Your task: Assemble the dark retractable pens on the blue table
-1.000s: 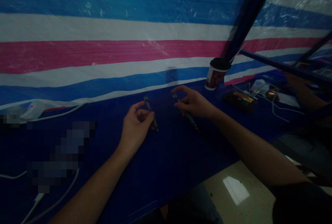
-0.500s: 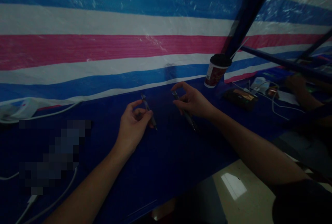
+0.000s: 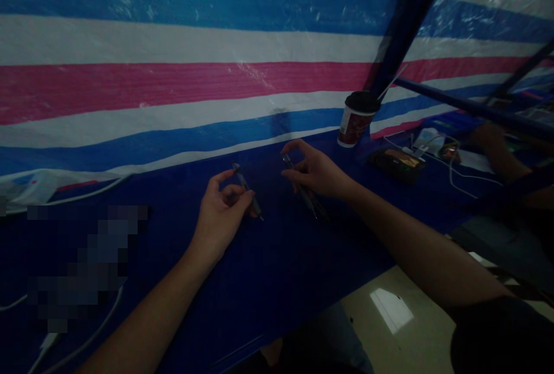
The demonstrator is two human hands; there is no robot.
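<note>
My left hand (image 3: 219,209) is closed in a light grip on a slim dark pen (image 3: 256,206), thumb on its side and index finger near its top end. The pen slants, its tip low and to the right, near the dark blue tabletop (image 3: 259,281). To the right, my right hand (image 3: 318,171) pinches a second pen (image 3: 309,199) the same way, index finger curled over the upper end. Its tip also points down toward the table, with a dark shadow beside it. Whether either tip touches the surface, I cannot tell.
A lidded paper cup (image 3: 355,123) stands behind my right hand, near a blue metal post (image 3: 396,45). A dark box-like object (image 3: 396,164) and white cables (image 3: 470,175) lie to the right, near another person's arm (image 3: 493,143). A pixelated object (image 3: 93,264) lies at left.
The view has shifted slightly. The pen in my right hand has its tip a little farther left, apart from its shadow. Both hands keep their grips.
</note>
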